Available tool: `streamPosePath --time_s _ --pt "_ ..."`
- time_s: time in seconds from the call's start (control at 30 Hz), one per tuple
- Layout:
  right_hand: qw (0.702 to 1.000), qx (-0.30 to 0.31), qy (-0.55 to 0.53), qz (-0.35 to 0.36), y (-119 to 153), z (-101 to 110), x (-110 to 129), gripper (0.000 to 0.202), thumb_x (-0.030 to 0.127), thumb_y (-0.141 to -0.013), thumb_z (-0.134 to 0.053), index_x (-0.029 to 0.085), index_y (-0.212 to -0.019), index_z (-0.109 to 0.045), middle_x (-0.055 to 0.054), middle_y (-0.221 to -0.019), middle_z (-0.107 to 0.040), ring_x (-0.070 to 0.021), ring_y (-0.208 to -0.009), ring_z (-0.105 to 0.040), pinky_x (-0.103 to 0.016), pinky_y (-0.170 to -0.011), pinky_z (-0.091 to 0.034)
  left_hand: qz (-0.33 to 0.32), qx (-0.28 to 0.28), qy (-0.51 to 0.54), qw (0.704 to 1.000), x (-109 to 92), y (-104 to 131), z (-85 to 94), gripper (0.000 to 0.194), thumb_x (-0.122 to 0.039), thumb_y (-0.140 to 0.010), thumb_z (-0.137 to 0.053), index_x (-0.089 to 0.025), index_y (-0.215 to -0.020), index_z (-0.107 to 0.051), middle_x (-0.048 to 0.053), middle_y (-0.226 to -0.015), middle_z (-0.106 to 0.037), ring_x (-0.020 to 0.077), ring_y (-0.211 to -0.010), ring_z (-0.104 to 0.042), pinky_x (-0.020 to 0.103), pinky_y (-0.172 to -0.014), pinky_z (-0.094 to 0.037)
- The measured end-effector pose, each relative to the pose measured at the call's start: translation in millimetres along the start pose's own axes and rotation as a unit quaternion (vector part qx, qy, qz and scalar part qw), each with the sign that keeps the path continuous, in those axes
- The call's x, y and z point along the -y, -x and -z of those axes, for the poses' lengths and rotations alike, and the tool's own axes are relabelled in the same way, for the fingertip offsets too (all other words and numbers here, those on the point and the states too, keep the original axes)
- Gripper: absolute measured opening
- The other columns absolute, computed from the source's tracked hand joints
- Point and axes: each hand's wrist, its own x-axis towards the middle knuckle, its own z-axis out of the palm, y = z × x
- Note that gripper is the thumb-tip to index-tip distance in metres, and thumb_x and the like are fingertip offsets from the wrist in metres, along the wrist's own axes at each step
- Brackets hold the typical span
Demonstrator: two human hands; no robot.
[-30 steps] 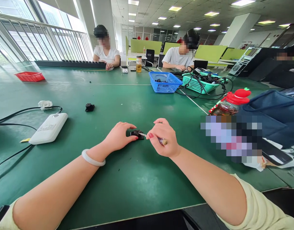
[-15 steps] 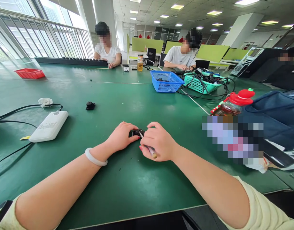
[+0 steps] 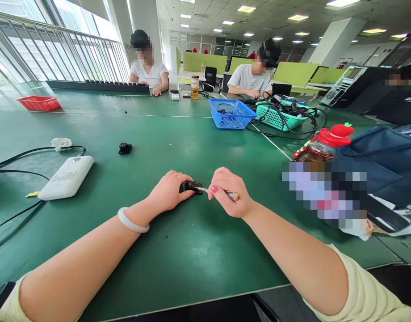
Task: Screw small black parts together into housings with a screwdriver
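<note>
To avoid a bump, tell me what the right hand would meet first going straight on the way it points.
Most likely the small black part held by the left hand: the slim tool in the right hand points leftward at it. The tip seems to touch it, though depth is unclear.

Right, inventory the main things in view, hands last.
Small parts: 2, black, centre and left
Tool: 1, pale, in right hand
Power bank: 1, white, left
Cables: several, black, left and right
Tray: 1, red, far left
Baskets: at least 2, blue, teal, far centre
Jar: 1, amber, far centre
Bottle: 1, red-lidded, right
Bag: 1, navy, right
PC case: 1, black, right
People: at least 2, white shirts, opposite
Table: 1, green, beneath
Left hand: 1, red-nailed, centre
Right hand: 1, red-nailed, centre
</note>
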Motion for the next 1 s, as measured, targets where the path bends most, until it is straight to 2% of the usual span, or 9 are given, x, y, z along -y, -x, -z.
streamPosePath --time_s 0.37,0.47,0.6,0.77,0.83,0.9,1.0 --pt "0.999 0.034 0.019 0.024 2.7 -2.4 -3.0 0.036 0.022 -0.095 -0.038 0.023 -0.062 -0.050 0.001 -0.055 -0.054 -0.0139 -0.053 -0.043 -0.039 -0.072 -0.042 -0.008 -0.006 0.014 1.000 5.1 0.6 -3.4 0.032 -0.041 -0.085 -0.062 -0.023 -0.110 -0.069 0.007 -0.108 -0.072 0.0297 -0.107 -0.060 0.045 -0.096 -0.049" --pt "0.994 0.062 0.061 0.062 0.4 -1.2 -1.2 0.033 0.019 -0.093 -0.040 0.023 -0.062 -0.051 0.002 -0.056 -0.051 -0.0138 -0.053 -0.041 -0.038 -0.074 -0.042 -0.009 -0.007 0.011 1.000 5.9 0.4 -4.4 0.032 -0.041 -0.085 -0.062 -0.022 -0.110 -0.069 0.007 -0.108 -0.072 0.0297 -0.107 -0.059 0.046 -0.097 -0.049" --pt "0.966 0.134 0.163 0.149 -0.8 -9.4 5.5 0.027 0.020 -0.088 -0.049 0.022 -0.062 -0.055 0.002 -0.058 -0.048 -0.0132 -0.056 -0.038 -0.036 -0.075 -0.040 -0.005 -0.004 0.010 1.000 5.2 0.4 -4.9 0.033 -0.038 -0.085 -0.060 -0.021 -0.112 -0.069 0.008 -0.111 -0.071 0.0299 -0.109 -0.059 0.046 -0.098 -0.048" --pt "0.923 0.219 0.237 0.210 1.8 -27.5 8.7 0.030 0.035 -0.089 -0.056 0.021 -0.063 -0.059 0.000 -0.065 -0.052 -0.0139 -0.059 -0.039 -0.034 -0.072 -0.038 -0.004 -0.010 0.018 1.000 4.6 0.2 -4.8 0.032 -0.037 -0.085 -0.058 -0.021 -0.111 -0.069 0.009 -0.113 -0.071 0.0305 -0.111 -0.059 0.047 -0.098 -0.048" --pt "0.924 0.216 0.238 0.207 1.9 -27.8 7.0 0.033 0.037 -0.093 -0.053 0.021 -0.064 -0.059 0.001 -0.064 -0.052 -0.0138 -0.059 -0.041 -0.033 -0.071 -0.037 -0.006 -0.009 0.020 1.000 5.0 0.1 -4.7 0.032 -0.038 -0.086 -0.058 -0.021 -0.111 -0.069 0.009 -0.112 -0.071 0.0304 -0.111 -0.059 0.048 -0.099 -0.048" --pt "0.944 0.182 0.213 0.172 1.1 -22.6 4.7 0.033 0.037 -0.095 -0.051 0.021 -0.067 -0.060 0.001 -0.064 -0.054 -0.0135 -0.059 -0.044 -0.032 -0.070 -0.037 -0.007 -0.006 0.021 1.000 5.4 0.0 -4.7 0.032 -0.038 -0.086 -0.058 -0.021 -0.111 -0.069 0.008 -0.111 -0.071 0.0300 -0.110 -0.059 0.048 -0.099 -0.048" --pt "0.985 0.089 0.139 0.053 -0.6 -9.5 1.6 0.028 0.035 -0.098 -0.049 0.021 -0.077 -0.062 0.000 -0.067 -0.062 -0.0127 -0.061 -0.050 -0.031 -0.069 -0.039 -0.007 -0.005 0.023 1.000 5.5 0.0 -4.5 0.033 -0.041 -0.085 -0.060 -0.022 -0.110 -0.068 0.008 -0.111 -0.071 0.0302 -0.110 -0.059 0.047 -0.099 -0.048"
